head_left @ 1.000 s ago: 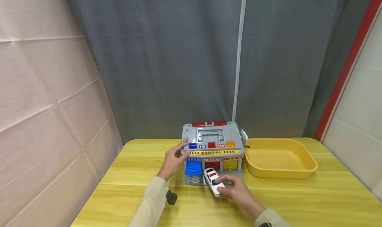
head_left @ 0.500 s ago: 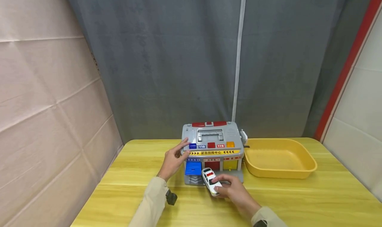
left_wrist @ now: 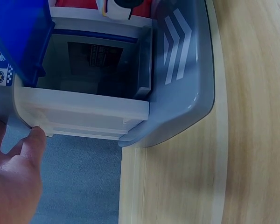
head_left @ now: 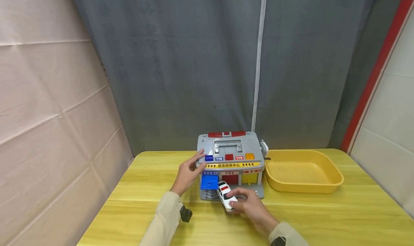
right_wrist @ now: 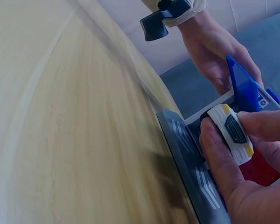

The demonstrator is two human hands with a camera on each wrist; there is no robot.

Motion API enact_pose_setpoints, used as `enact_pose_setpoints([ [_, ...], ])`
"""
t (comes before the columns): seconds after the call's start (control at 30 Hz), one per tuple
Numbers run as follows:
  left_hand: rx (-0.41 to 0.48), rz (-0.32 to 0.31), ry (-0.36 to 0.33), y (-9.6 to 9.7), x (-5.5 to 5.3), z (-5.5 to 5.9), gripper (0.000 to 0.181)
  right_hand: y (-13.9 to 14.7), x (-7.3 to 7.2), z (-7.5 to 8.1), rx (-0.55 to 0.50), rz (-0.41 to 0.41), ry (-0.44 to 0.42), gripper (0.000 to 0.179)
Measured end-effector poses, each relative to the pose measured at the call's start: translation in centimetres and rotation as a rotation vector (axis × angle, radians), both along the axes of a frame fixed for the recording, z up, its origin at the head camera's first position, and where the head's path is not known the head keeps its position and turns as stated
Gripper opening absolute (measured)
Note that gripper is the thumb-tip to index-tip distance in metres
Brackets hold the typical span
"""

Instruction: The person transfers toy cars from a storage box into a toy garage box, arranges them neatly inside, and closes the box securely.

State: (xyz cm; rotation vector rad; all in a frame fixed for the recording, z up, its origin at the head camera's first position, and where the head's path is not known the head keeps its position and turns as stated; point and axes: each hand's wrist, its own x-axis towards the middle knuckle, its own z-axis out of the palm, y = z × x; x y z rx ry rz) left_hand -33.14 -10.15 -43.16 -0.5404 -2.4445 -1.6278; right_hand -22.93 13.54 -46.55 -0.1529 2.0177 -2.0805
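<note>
A grey toy rescue station [head_left: 207,140] stands on the table, its blue door [head_left: 209,182] swung up over the left bay. The left wrist view looks into that bay [left_wrist: 93,65], which has a dark interior. My left hand [head_left: 186,176] rests against the station's left front corner, thumb and fingers spread along the roof edge. Between thumb and fingers my right hand [head_left: 250,206] pinches a white toy police car [head_left: 226,195] with a red roof light. The car is slanted in front of the station, its nose close by the raised blue door. In the right wrist view the car's rear [right_wrist: 231,133] shows.
To the right of the station sits a yellow plastic tub [head_left: 304,188]. The station's red door [head_left: 230,179] and yellow door [head_left: 249,178] are down. Behind the wooden table [head_left: 145,210] hangs a grey curtain [head_left: 181,77].
My right hand has carried the police car a little to the left, toward the bay with the raised blue door. My left hand stays where it was.
</note>
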Motion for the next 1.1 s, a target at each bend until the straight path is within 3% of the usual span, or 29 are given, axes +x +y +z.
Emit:
enact_pose_setpoints([
  [0.43, 0.004, -0.007, 0.001, 0.0, -0.1, 0.0, 0.042, -1.3, -0.2, -0.2, -0.014, 0.006, -0.002, 0.030],
  [0.93, 0.008, -0.015, -0.002, 0.0, -0.1, -0.1, 0.041, -4.8, -0.8, -0.3, -0.107, -0.121, -0.020, 0.031],
  [1.1, 0.027, -0.011, -0.009, -0.1, -0.1, -0.2, 0.039, -6.1, -1.6, -0.5, -0.111, -0.187, -0.039, 0.022],
])
